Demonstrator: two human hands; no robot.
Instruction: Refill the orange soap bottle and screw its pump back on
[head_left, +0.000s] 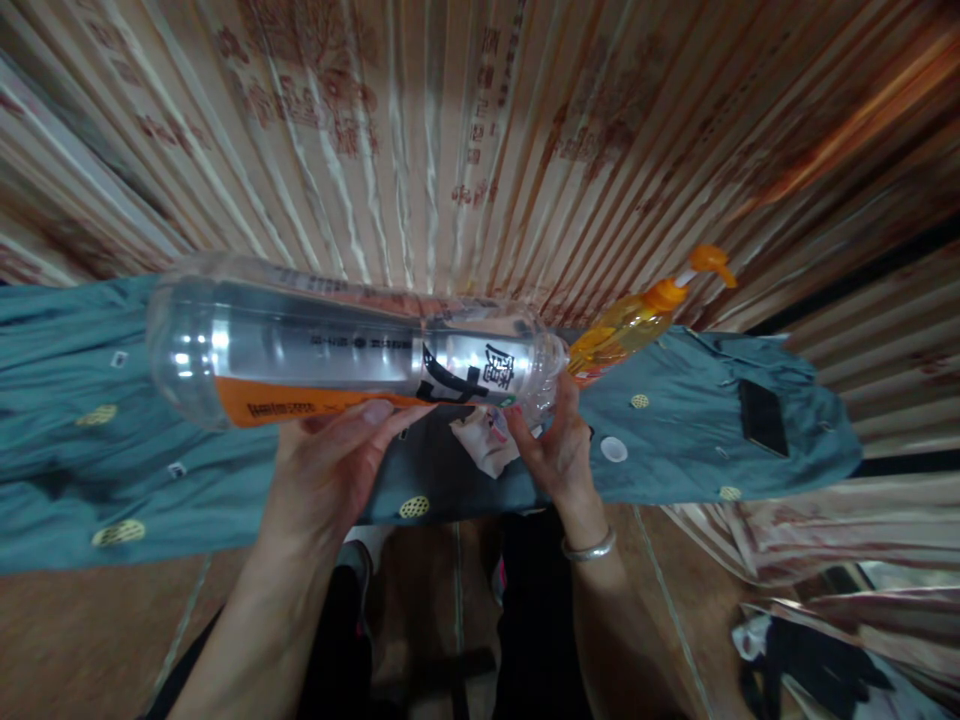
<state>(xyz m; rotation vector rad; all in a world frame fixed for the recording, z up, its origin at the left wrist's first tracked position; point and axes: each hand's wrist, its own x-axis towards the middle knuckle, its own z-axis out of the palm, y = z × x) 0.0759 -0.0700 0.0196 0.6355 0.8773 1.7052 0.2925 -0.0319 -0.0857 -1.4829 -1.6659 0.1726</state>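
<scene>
A large clear plastic bottle (337,345) with a silver and orange label lies sideways in the air, its base to the left and its neck to the right. My left hand (330,460) holds its body from below, thumb along the label. Fingers of my right hand (559,445) are closed round the neck end; a cap there cannot be made out. Just behind the neck stands a pump bottle (622,335) of yellow-orange liquid with an orange pump head. A white and pink packet (487,440) lies on the cloth beneath the bottle.
The narrow table has a green patterned cloth (187,500). On its right part are a small white round lid (613,449) and a dark phone (763,417). A pleated curtain (420,130) hangs behind. Dark items (825,670) lie at the lower right.
</scene>
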